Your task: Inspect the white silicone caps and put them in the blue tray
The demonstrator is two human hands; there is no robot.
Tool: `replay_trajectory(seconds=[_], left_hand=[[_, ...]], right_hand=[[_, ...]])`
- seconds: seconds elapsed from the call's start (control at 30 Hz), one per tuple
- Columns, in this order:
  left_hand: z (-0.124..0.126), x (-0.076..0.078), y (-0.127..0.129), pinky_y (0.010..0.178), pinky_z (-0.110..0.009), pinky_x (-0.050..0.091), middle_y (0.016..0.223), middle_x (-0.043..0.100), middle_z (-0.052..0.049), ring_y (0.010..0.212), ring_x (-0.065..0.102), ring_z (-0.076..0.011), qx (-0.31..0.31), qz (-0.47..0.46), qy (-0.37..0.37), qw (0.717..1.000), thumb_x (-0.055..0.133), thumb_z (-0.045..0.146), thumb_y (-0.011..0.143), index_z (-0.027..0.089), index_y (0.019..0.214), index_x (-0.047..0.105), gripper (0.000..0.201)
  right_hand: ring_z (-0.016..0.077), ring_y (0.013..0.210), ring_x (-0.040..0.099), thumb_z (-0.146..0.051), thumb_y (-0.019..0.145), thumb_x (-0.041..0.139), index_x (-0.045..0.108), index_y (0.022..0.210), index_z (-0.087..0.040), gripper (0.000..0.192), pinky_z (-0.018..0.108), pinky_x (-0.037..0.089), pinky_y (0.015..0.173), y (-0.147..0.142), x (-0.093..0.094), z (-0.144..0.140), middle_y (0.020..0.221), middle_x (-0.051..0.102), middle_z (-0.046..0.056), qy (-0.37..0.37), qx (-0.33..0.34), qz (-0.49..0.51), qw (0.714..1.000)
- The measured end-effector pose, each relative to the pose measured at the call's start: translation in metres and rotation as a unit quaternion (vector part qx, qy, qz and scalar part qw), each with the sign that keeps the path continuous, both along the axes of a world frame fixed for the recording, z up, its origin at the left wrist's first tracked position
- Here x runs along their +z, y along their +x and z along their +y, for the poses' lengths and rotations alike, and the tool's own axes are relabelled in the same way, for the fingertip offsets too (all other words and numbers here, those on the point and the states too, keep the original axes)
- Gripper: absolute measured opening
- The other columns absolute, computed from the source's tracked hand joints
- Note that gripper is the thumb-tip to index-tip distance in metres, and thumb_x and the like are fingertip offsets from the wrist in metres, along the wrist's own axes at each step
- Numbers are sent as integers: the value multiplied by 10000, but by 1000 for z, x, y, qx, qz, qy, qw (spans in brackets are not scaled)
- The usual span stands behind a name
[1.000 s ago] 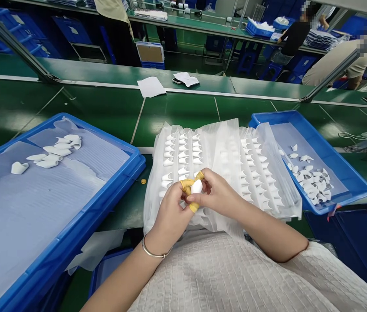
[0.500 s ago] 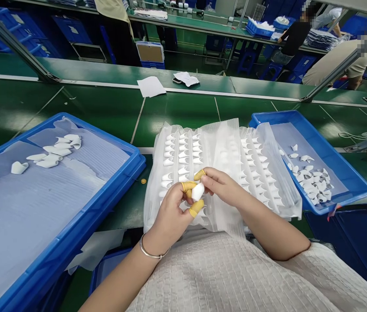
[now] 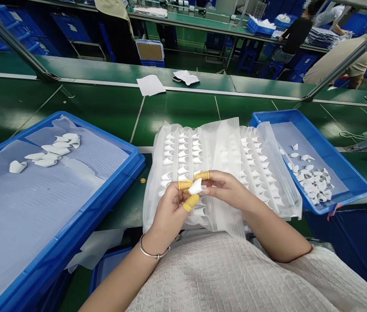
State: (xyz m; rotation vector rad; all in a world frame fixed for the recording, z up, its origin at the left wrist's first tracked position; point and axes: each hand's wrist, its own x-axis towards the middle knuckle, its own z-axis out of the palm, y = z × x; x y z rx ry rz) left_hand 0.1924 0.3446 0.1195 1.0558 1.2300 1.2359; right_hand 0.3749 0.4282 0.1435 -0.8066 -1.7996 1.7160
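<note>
Both hands pinch one small white piece (image 3: 195, 186) between them above the white pocketed sheet (image 3: 222, 147): left hand (image 3: 170, 208) and right hand (image 3: 224, 188) have yellow-cotted fingertips (image 3: 191, 201) closed on it. Blue trays (image 3: 329, 151) flank them.

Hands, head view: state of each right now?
Left hand: shut on the small white piece, pinched in its capped fingertips.
Right hand: shut on the same small white piece.
</note>
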Motion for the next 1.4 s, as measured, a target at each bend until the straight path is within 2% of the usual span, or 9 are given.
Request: replay_trajectory(seconds=[0.17, 0.37, 0.5, 0.63, 0.8, 0.93, 1.07, 1.23, 1.4], left_hand=[[-2, -1, -2, 682, -289, 469, 753, 590, 15, 698, 576, -143, 29, 179, 63, 981, 650, 292, 862, 210, 976, 585, 155], [-1, 1, -2, 674, -302, 462, 799, 614, -9, 730, 592, -167, 9, 304, 151, 941, 583, 280, 912, 209, 890, 549, 82], [-2, -3, -2, 683, -302, 474, 810, 624, -8, 740, 598, -168, -4, 286, 184, 940, 581, 276, 928, 213, 893, 536, 85], [-3, -9, -4, 703, -307, 483, 842, 630, -15, 768, 601, -171, -6, 277, 187, 942, 585, 267, 932, 210, 939, 552, 66], [-2, -11, -4, 730, -314, 488, 849, 629, -9, 773, 601, -163, 4, 245, 172, 954, 617, 271, 916, 215, 1031, 581, 133], [-3, -9, -2, 695, -307, 485, 811, 629, -7, 742, 603, -163, 20, 173, 81, 981, 652, 329, 888, 214, 993, 590, 167], [-4, -7, 0, 673, -300, 480, 846, 640, -23, 743, 606, -164, 12, 71, 1, 997, 679, 393, 858, 212, 993, 584, 244], [-3, -8, -1, 670, -291, 470, 809, 616, -6, 707, 574, -146, 22, 35, -9, 999, 710, 402, 827, 209, 959, 586, 264], [-2, -12, -2, 727, -295, 466, 835, 606, 2, 753, 570, -142, 32, 99, 70, 992, 683, 324, 862, 229, 998, 610, 181]], right_hand=[[188, 943, 602, -379, 868, 702, 639, 1180, -259, 340, 345, 494, 822, -4, -1, -5, 1120, 649, 48, 12, -14, -22, 1000], [159, 713, 533, -490, 860, 687, 628, 856, -211, 285, 294, 427, 638, -16, 3, -15, 807, 607, 6, 68, -74, -127, 987], [143, 635, 530, -543, 941, 529, 592, 711, -189, 427, 283, 418, 604, -17, 2, -9, 663, 567, 1, -40, -66, -56, 995], [132, 578, 532, -574, 943, 498, 613, 715, -179, 470, 262, 380, 540, -13, -3, -1, 613, 588, 7, -106, -92, -46, 989], [143, 718, 565, -586, 896, 588, 639, 776, -175, 431, 269, 436, 644, -6, 0, 0, 754, 602, 16, -57, -36, -45, 997], [162, 799, 584, -469, 859, 695, 655, 864, -188, 284, 305, 472, 732, -2, 1, 0, 852, 620, 19, -43, -17, -34, 998], [179, 880, 593, -380, 858, 721, 688, 1005, -229, 213, 307, 481, 737, 1, 0, 0, 929, 616, 29, 47, -34, -44, 997], [188, 918, 576, -344, 890, 700, 671, 1135, -277, 256, 334, 487, 785, 4, -2, -1, 978, 622, 37, 169, -21, -37, 985], [192, 904, 590, -420, 868, 702, 658, 1089, -224, 299, 323, 482, 749, 1, -1, -2, 965, 630, 42, 74, -31, -60, 995]])
